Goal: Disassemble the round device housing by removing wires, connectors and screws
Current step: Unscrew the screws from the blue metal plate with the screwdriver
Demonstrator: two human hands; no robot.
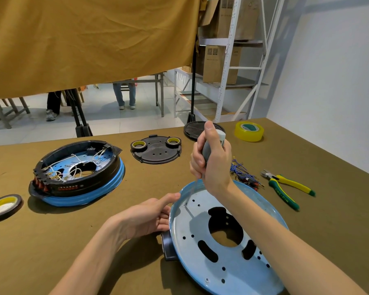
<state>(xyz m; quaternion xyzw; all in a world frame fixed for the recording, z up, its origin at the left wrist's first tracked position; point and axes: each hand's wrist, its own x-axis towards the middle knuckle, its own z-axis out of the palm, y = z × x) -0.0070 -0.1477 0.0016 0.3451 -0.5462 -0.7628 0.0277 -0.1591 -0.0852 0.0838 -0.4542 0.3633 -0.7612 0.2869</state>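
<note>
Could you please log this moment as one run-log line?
right hand: screwdriver on screw | left hand: steadies blue housing rim | pliers: idle

An olive-brown table point(51, 241) carries 2 round housings: a stripped blue one point(228, 237) nearest, a wired black-and-blue one point(77, 173) to the left. Also on it: a black cover plate point(157, 153) topped by 2 tape rolls, yellow-handled pliers point(285, 186), loose blue wires point(241, 171), clear tape point(249, 131) and a dark-rimmed tape roll point(3, 206).
</note>
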